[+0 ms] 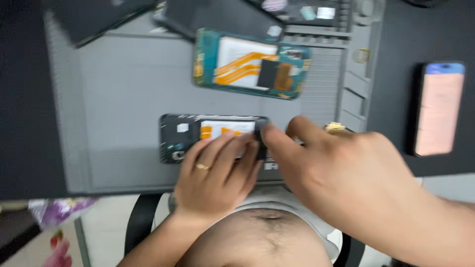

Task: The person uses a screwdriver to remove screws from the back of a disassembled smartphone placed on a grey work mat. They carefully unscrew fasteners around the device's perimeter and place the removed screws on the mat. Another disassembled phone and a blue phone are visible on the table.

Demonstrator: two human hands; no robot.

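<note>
- Grey rubbery mat (123, 163) covers the bench right at the person's belly, and the opened phone (208, 136) lies flat on it, its back off and its innards showing.
- The left hand (217, 173), a ring on one finger, rests its fingers over the phone's middle, pressing down more than gripping.
- The right hand (346, 168) has thumb and forefinger pinched together at the phone's right end; blur hides whether they hold any small part.
- I'd judge the phone light, stiff and fragile: best held by its outer edges, off the orange ribbon cables.
- Further off lies a second opened phone (252, 64) with a teal frame.
- To the right, well apart, a lit phone (439, 109) sits on the dark bench.
</note>
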